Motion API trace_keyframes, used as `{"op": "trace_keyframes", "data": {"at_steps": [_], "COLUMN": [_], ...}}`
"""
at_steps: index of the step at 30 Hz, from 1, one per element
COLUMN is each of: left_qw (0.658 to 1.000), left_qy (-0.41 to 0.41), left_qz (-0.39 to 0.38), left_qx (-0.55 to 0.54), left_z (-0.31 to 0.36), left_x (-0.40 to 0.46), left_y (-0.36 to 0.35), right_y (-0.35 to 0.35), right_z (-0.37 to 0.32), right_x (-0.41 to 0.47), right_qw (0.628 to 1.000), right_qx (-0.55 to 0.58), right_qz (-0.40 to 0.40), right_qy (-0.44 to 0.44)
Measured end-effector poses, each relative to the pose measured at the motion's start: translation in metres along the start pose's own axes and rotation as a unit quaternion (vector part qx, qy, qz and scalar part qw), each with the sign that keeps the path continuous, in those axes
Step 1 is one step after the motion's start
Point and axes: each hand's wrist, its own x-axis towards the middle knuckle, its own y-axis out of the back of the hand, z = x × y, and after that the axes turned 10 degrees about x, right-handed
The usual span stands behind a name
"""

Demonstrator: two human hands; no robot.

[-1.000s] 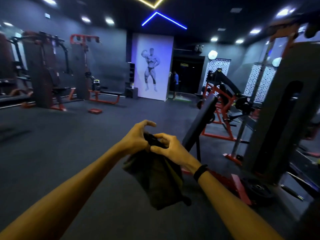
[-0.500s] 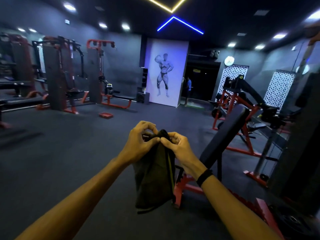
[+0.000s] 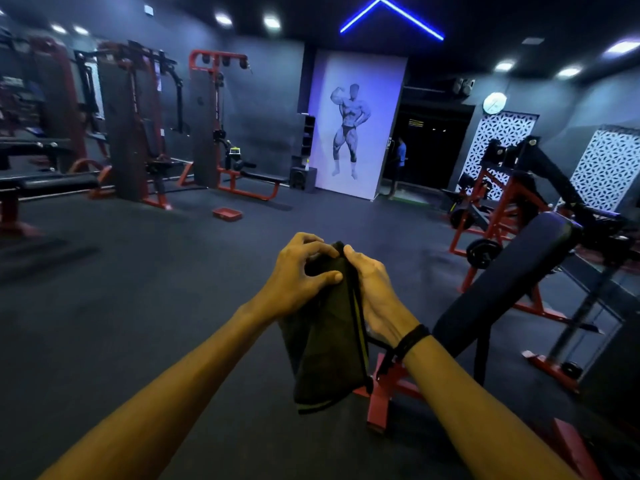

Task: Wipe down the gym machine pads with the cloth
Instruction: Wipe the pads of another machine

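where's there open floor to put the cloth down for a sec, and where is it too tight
Bare dark floor spreads left of the left hand, out to the small red tray and the red-framed machines along the wall. It is crowded on the right: the slanted black pad, its red base and a weight plate stand close beside the right hand holding the cloth.

Near centre: left hand [image 3: 301, 271] and right hand [image 3: 372, 292] side by side, cloth [image 3: 327, 344] held between them, hanging below. Slanted pad [image 3: 512, 282] just right of the hands, on a frame [image 3: 384, 389] standing on the floor [image 3: 138, 289]. Cable machines [image 3: 211, 126] far left along the wall. Poster panel [image 3: 356, 126] far centre; doorway [image 3: 429, 150] right of it, possibly a person [image 3: 400, 161] standing there. Tray [image 3: 227, 213] on floor, mid-left.
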Motion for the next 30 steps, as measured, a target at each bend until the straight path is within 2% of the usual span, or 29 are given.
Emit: {"op": "trace_keyframes", "data": {"at_steps": [6, 11, 14, 20, 24, 30], "left_qw": [1.0, 0.998, 0.998, 0.998, 0.995, 0.99], "left_qy": [0.014, 0.043, 0.026, 0.047, 0.081, 0.102], "left_qz": [-0.015, -0.028, -0.053, -0.031, -0.016, -0.032], "left_qx": [0.018, -0.044, -0.014, -0.026, -0.06, -0.088], "left_z": [-0.065, -0.116, -0.147, -0.214, -0.26, -0.345], "left_x": [0.057, 0.124, 0.183, 0.243, 0.273, 0.326], "left_y": [-0.015, -0.025, -0.039, -0.08, -0.088, -0.104], "right_y": [0.013, 0.035, 0.048, 0.064, 0.072, 0.08], "right_z": [0.017, 0.016, 0.008, 0.003, 0.012, 0.024], "right_x": [0.089, 0.177, 0.233, 0.317, 0.38, 0.49], "right_qw": [0.998, 0.976, 0.964, 0.974, 0.953, 0.933], "right_qx": [-0.045, -0.18, -0.21, -0.176, -0.25, -0.297], "right_qz": [-0.016, -0.024, -0.041, -0.09, -0.147, -0.099], "right_qy": [0.035, 0.123, 0.16, 0.108, 0.091, 0.176]}}
